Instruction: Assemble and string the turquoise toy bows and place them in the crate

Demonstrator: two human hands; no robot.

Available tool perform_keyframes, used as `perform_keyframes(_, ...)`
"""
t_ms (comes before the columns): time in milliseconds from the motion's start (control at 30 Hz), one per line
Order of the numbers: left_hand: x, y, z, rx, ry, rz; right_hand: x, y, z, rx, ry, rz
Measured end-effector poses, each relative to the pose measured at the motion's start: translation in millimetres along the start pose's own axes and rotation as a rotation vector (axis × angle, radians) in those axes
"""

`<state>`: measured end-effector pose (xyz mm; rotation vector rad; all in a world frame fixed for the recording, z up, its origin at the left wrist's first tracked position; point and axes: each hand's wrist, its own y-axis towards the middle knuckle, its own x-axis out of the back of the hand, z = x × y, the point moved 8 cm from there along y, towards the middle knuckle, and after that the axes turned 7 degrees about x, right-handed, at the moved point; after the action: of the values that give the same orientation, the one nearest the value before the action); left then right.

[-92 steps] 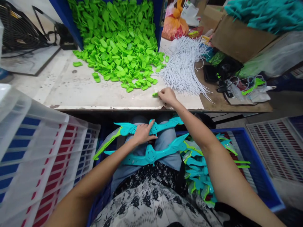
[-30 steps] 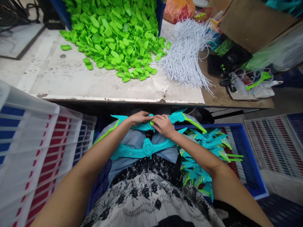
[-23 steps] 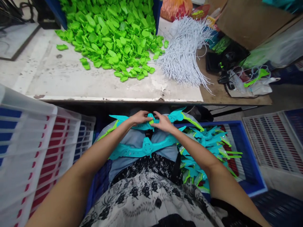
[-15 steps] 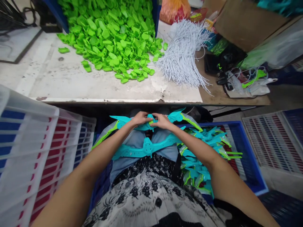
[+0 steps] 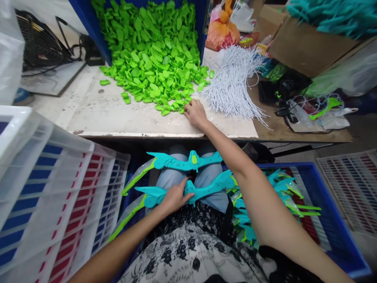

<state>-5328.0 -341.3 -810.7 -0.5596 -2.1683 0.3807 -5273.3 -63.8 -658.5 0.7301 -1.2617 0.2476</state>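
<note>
Two teal toy bows with lime-green tips lie across my lap, one behind the other. My left hand (image 5: 176,196) is closed around the nearer toy bow (image 5: 207,191), just left of its middle hub. The farther toy bow (image 5: 173,162) has a green plastic piece (image 5: 194,159) in its hub; no hand touches it. My right hand (image 5: 196,113) reaches onto the table, fingers curled together at the near edge of a heap of small green plastic pieces (image 5: 159,70). Its fingertips are partly hidden, so what they pinch cannot be made out.
The green heap spills from a blue bin (image 5: 203,31) on the white worktable (image 5: 118,122). White cords (image 5: 235,86) lie in a bundle to its right. A blue crate (image 5: 332,220) of teal bows stands at my right, white plastic baskets (image 5: 73,157) at my left. Farther right is a cardboard box (image 5: 309,47).
Both hands have left the farther bow, whose hub now shows a green piece. My right hand has moved forward to the green heap; my left has come back onto the nearer bow.
</note>
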Motion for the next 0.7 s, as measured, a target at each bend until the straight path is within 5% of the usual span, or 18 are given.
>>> perform_keyframes(100, -5.8, -0.1, 3.4, 0.039, 0.022, 0.046, -1.0, -3.1, -3.6, -0.026, 0.107, 0.014)
perform_keyframes(233, 3.6, 15.5, -7.8, 0.032, 0.022, 0.052, 7.7, -33.0, -30.4, -0.285, 0.315, 0.115)
perform_keyframes(367, 3.4, 32.8, -13.4, -0.008, 0.001, 0.093, 28.9, -60.4, -53.3, -0.459, 0.129, 0.152)
perform_keyframes(500, 2.9, 40.5, -13.4, -0.075, -0.088, 0.124, 41.7, -59.2, -41.4, -0.182, -0.01, 0.033)
perform_keyframes(600, 5.0, 41.9, -15.1, -0.13, -0.202, 0.186, 27.0, -55.1, -22.5, 0.16, 0.043, 0.109)
perform_keyframes(700, 7.7, 44.5, -15.1, -0.159, -0.31, 0.255, 19.0, -60.4, -19.4, 0.227, 0.078, 0.165)
